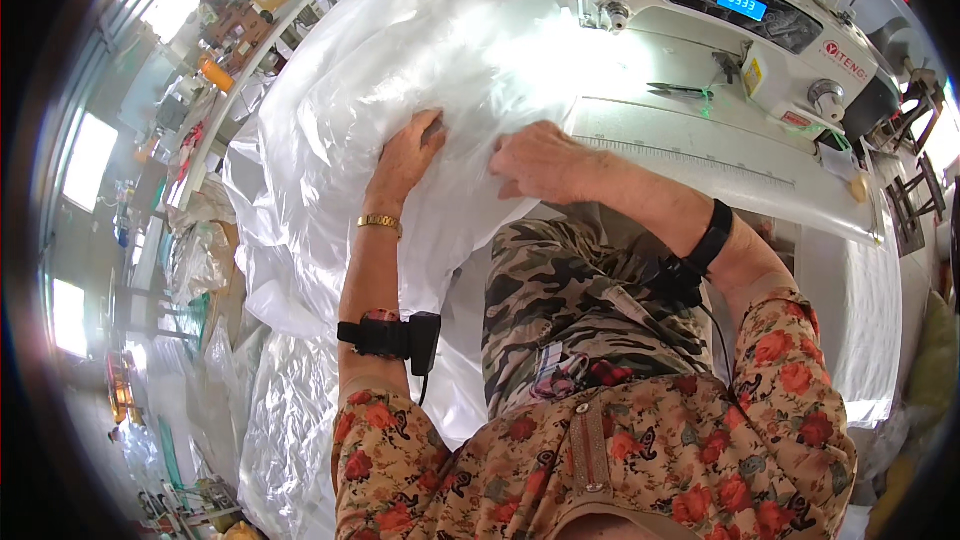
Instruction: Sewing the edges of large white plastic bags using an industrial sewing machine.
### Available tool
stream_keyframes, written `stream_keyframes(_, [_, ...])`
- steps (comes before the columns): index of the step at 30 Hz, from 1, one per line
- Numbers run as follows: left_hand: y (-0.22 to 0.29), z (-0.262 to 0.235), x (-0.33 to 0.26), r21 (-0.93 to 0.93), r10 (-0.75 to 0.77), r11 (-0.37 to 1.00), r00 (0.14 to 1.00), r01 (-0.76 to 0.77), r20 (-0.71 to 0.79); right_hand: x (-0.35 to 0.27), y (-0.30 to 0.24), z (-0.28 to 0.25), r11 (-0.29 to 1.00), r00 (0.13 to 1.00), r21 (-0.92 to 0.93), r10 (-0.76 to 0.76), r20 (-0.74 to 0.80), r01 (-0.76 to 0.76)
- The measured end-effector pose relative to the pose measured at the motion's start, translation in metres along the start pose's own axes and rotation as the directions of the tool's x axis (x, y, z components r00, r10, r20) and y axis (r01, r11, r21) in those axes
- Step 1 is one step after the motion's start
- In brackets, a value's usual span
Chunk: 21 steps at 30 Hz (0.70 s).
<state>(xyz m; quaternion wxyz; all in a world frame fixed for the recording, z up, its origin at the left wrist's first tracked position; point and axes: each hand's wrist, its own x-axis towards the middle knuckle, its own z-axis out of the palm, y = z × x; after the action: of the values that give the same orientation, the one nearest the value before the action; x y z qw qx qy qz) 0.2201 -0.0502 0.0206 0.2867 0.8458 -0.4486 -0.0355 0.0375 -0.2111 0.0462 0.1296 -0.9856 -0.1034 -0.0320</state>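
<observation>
A large sheet of thin, translucent white plastic (340,80) lies crumpled over the left part of the sewing table and hangs down at my left side. My left hand (408,155) rests on it with bent fingers, thumb and forefinger close together on a fold. To its right, my right hand (540,162) has its fingers curled and pinched at the sheet's near right edge. The fingertips of both hands are partly hidden in the film. Just beyond my right hand stands a white sewing machine (690,5), its lamp shining brightly on the plastic.
Small dark thread snips (680,91) lie on the machine bed beside green thread. A ruler scale (690,158) runs along the table's near edge. More crumpled plastic (290,430) hangs at lower left. A cluttered bench with an orange thread cone (216,74) stands at far left.
</observation>
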Motion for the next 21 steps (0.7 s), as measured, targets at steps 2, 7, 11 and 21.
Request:
stream_keyframes(2, [-0.001,0.000,0.000,-0.007,0.015,1.000,1.000,-0.015,-0.013,0.003,-0.008,0.012,0.999,0.994,0.024,-0.046,0.101,0.044])
stream_keyframes(7, [0.000,0.001,-0.001,0.048,-0.026,0.998,0.999,0.027,-0.021,-0.003,-0.023,0.052,0.974,0.967,0.041,-0.227,0.115,0.224])
stream_keyframes(11, [0.011,-0.002,-0.004,-0.041,-0.084,0.996,0.996,0.084,-0.004,0.008,-0.039,0.102,0.969,0.952,-0.130,-0.175,0.251,0.212])
stream_keyframes(21, [-0.002,0.002,0.001,-0.012,0.051,0.999,0.997,-0.051,-0.054,-0.076,-0.096,0.053,0.939,0.932,0.074,-0.343,0.117,0.336])
